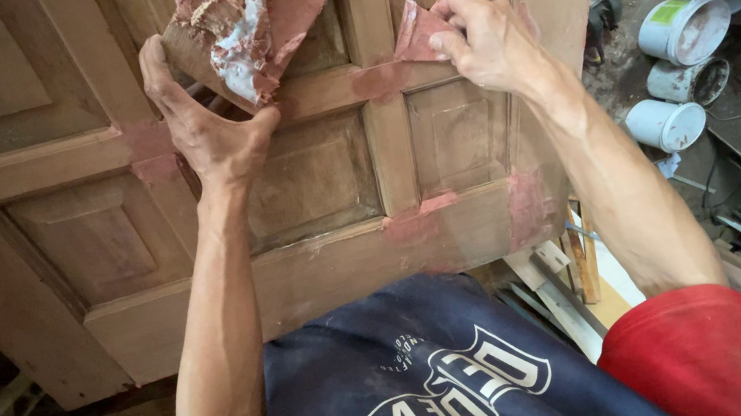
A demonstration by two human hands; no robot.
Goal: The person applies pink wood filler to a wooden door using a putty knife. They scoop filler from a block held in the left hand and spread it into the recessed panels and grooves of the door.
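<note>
Nearest us hung our dark blue shirt (pixel 441 378), below the panelled wooden door (pixel 330 266). Our left hand (pixel 210 130) gripped a putty-smeared board (pixel 250 16) against the door's upper panels, fingers curled round its lower edge. Its long axis ran diagonally, rising toward the door's upper right. Our right hand (pixel 483 41) pinched a small reddish scraper (pixel 421 32) flat on the door's middle rail, pointing left. We judged the putty could slide off the tilted board, or smear beyond the joint. White tubs (pixel 677 73) sat right of the door.
</note>
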